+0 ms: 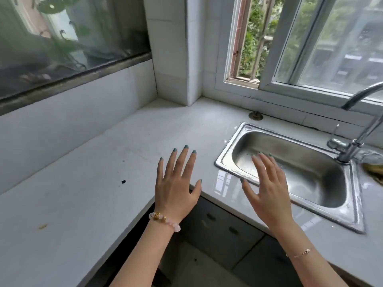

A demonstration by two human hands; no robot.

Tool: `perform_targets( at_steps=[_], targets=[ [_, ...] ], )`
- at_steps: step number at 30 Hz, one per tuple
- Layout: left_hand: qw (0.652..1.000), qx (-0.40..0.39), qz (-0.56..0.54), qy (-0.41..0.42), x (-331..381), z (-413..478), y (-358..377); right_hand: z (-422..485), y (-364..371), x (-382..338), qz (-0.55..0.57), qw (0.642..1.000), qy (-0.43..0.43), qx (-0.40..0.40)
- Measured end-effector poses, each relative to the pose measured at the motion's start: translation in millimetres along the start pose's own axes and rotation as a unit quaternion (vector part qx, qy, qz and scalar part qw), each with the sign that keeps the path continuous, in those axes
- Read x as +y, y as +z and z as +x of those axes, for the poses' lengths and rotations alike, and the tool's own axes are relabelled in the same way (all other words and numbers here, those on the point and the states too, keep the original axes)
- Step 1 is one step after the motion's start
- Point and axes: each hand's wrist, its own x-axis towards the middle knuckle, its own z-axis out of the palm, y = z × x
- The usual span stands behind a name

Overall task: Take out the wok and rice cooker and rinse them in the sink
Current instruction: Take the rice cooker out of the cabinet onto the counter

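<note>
A steel sink is set into the white counter at the right, its basin bare and wet. A chrome tap stands at its far right corner, spout arching over it. My left hand hovers flat over the counter's inner corner, fingers spread, holding nothing. My right hand hovers over the sink's near left rim, fingers apart and empty. No wok or rice cooker is in view.
The white L-shaped counter runs left and along the window wall. Grey cabinet doors sit below the counter in front of me. A tiled pillar fills the corner. A yellowish object lies right of the tap.
</note>
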Motion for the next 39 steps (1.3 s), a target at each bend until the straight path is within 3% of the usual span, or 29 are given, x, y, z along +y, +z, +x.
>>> perform_targets(
  at_steps=[7, 15, 27, 39],
  targets=[
    [0.988, 0.022, -0.083, 0.130, -16, 18, 8, -47, -27, -22, -0.091, 0.985, 0.135, 0.050],
    [0.945, 0.022, -0.170, 0.279, 25, 3, 5, -115, -75, -46, -0.164, 0.945, 0.261, 0.110],
    [0.858, -0.015, -0.236, 0.456, 122, -71, -34, -254, -157, -83, -0.313, 0.833, 0.419, 0.180],
    [0.753, -0.058, -0.260, 0.602, 126, -214, -83, -391, -172, -185, -0.376, 0.725, 0.544, 0.195]
  ],
)
